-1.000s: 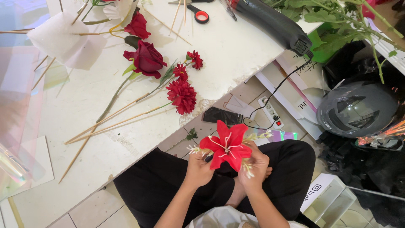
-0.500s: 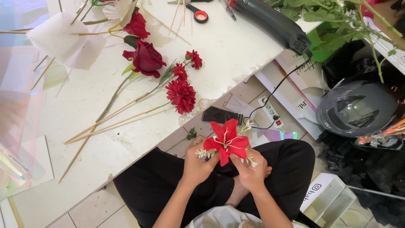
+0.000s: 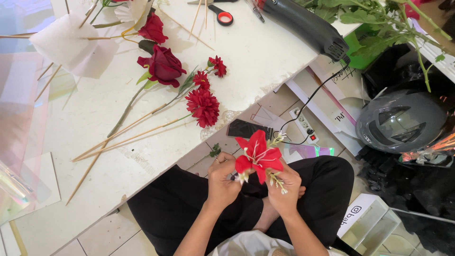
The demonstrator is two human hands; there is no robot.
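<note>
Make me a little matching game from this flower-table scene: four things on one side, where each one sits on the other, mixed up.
Things:
1. red lily
2. dark red rose
3. grey helmet
4. scissors with red and black handles

Places:
A. on the floor at the right, beside the table
B. at the far edge of the white table
C. held between the left hand and right hand, over the lap
D. lying on the table among thin wooden sticks

Pairs: 1-C, 2-D, 3-A, 4-B
</note>
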